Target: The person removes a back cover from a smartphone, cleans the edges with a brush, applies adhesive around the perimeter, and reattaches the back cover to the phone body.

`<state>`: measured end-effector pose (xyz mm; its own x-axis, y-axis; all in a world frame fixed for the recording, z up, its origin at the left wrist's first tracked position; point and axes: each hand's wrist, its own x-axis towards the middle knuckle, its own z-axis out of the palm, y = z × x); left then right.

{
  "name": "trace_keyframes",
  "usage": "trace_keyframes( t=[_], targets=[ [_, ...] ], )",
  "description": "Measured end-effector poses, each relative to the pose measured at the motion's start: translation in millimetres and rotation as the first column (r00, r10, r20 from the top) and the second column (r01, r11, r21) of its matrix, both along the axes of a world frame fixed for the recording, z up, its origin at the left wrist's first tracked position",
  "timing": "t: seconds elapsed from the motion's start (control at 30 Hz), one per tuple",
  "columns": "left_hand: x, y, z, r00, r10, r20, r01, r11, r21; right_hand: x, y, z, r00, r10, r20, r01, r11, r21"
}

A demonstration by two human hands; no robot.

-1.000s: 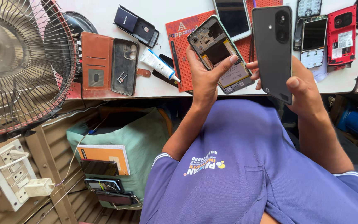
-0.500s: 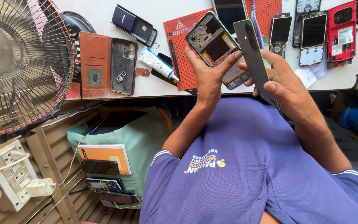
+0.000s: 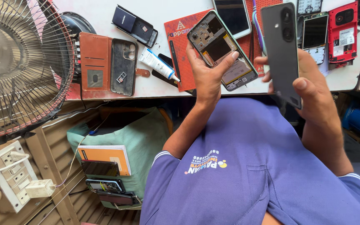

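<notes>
White desk: opened phone is gripped by left hand, long axis diagonal; back cover, upright, is pinched by right hand.

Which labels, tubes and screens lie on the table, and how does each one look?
Phone screen: top centre on the red mat, dark rectangle.
Red phone body: top right, with a white sticker label.
Tube: beside the brown wallet case, white with blue cap.
</notes>
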<state>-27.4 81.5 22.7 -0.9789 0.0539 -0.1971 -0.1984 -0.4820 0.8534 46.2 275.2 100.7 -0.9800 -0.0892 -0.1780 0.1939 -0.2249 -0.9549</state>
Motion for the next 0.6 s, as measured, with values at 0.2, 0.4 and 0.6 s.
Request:
trace_keyframes(
  t=[0.2, 0.4, 0.6],
  targets=[
    [0.0, -4.2, 0.1, 1.000, -0.030, 0.002, 0.030, 0.999, -0.015, -0.1, 3.5, -2.7, 0.996, 0.055, -0.068, -0.032, 0.952, 0.305],
    [0.0, -6.1, 2.5, 0.997, -0.072, -0.027, 0.070, 0.996, -0.059, -8.7, -0.5, 0.0, 0.990, 0.104, -0.094, -0.033, 0.824, 0.566],
    [-0.7, -4.0, -0.9, 0.997, -0.062, -0.042, 0.062, 0.998, -0.017, -5.6, -17.9, 1.0, 0.984, 0.139, -0.107, 0.003, 0.600, 0.800]
  ],
)
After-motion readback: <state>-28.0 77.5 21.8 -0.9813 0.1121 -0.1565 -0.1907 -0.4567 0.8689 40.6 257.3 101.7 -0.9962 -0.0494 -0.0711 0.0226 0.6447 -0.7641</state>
